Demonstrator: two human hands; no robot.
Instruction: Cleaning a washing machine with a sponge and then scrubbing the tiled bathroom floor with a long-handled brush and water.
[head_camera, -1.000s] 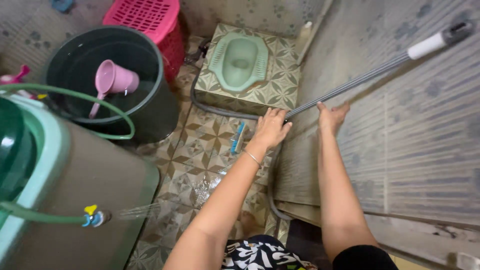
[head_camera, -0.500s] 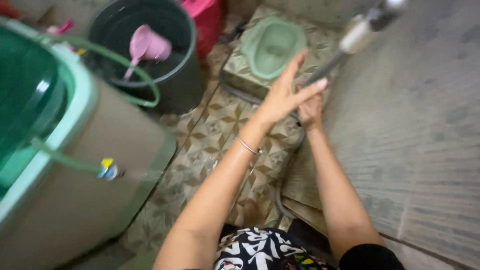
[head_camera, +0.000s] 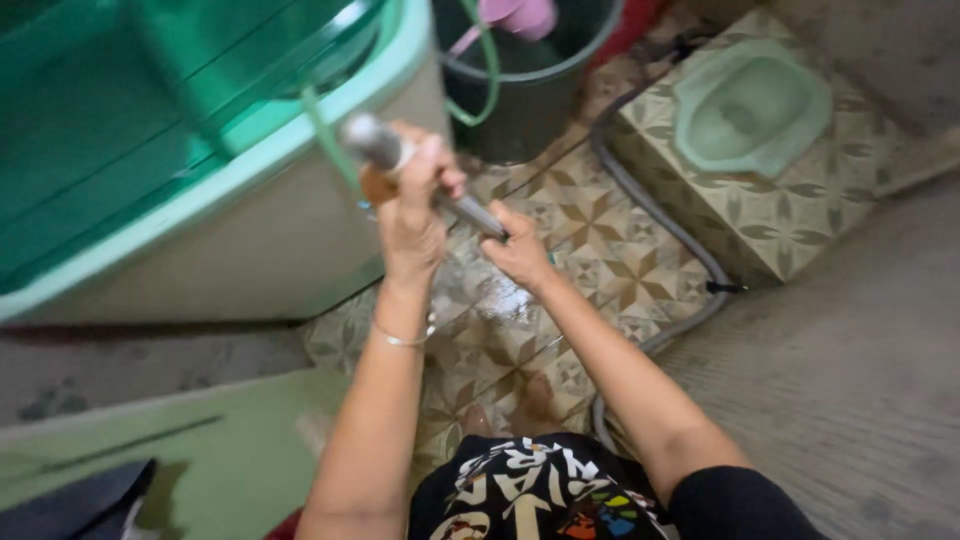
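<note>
Big green-topped, beige-sided plastic washing machine (head_camera: 200, 170) fills the upper left, standing on the patterned brown-and-cream floor tiles (head_camera: 590, 250); likely parked here for water and drainage. Tiles look wet just below the hands.

Pale green squat toilet pan (head_camera: 750, 105) sits in a raised tiled step, upper right, well apart from the hands. Dark round plastic bucket (head_camera: 525, 85) stands between machine and step, close against the machine, with a pink plastic scoop (head_camera: 515, 15) inside and a thin green hose (head_camera: 485, 75) looped over its rim. Grey flexible drain hose (head_camera: 660, 225) snakes across the floor around the step's base.

Grey metal pole with a white grip section (head_camera: 420, 175) is held slanted in front of the machine's corner, top end pointing up-left, lower end hidden behind the hands.

Left hand (head_camera: 415, 205): fist wrapped fully round the upper pole, thin bracelet on the wrist. Right hand (head_camera: 520, 250): lower on the shaft, fingers curled tight round it. Two-handed stacked grip, probably for leverage. Brush end out of view.
</note>
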